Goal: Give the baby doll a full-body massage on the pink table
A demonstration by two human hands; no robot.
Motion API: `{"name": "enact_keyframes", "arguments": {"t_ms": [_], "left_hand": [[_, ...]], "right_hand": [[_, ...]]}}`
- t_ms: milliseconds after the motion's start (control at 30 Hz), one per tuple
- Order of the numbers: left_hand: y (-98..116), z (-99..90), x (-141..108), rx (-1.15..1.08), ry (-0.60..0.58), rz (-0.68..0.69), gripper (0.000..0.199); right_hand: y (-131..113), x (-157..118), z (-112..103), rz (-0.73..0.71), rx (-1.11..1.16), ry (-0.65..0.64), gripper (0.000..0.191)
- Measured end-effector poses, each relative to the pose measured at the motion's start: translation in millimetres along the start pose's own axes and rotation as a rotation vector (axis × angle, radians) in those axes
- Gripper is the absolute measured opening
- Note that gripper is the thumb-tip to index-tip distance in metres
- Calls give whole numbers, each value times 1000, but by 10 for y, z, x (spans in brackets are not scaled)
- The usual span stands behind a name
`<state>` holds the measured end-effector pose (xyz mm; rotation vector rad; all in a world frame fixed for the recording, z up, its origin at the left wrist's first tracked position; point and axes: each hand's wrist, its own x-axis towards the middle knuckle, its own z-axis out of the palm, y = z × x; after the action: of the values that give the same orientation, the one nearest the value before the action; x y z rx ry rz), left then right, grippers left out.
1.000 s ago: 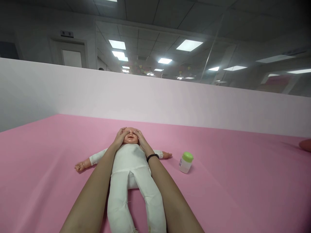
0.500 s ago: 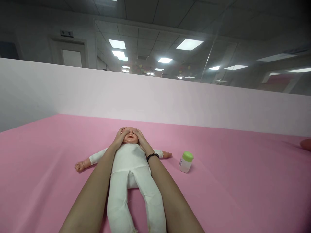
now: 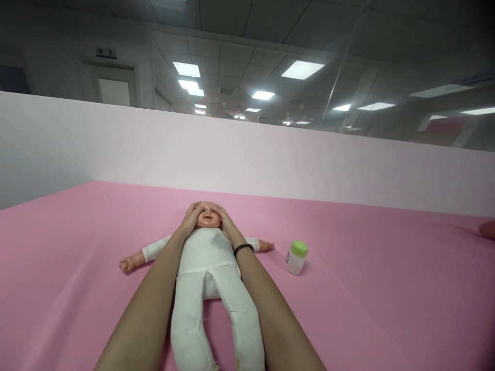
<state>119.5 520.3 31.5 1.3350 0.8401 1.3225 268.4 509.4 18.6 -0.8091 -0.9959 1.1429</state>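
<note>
A baby doll [image 3: 209, 257] with a white cloth body lies on its back on a pink surface, its head away from me and its arms spread. My left hand [image 3: 190, 218] cups one side of the doll's head, with the thumb resting on the face near the eye. On the other side, my right hand [image 3: 226, 220] wraps the head in the same way, its thumb by the other eye. A black coiled band [image 3: 243, 249] circles my right wrist. The fingers behind the head are partly hidden.
Right of the doll, a small clear jar with a green lid [image 3: 297, 257] stands on the pink padded surface [image 3: 367, 288]. A low white wall [image 3: 247, 157] runs along the back. At the far right edge a reddish-brown object [image 3: 487, 229] shows partly.
Both thumbs have slid outward over the doll's face, away from the nose, and more of its eyes shows. The doll and the jar have stayed in place.
</note>
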Motion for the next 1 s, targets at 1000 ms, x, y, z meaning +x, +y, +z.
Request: {"name": "enact_keyframes", "arguments": {"t_ms": [1000], "left_hand": [[278,-263,-412,61,-352,-137,116]], "right_hand": [[-180,-275,-113,112,57,-117,38]]}}
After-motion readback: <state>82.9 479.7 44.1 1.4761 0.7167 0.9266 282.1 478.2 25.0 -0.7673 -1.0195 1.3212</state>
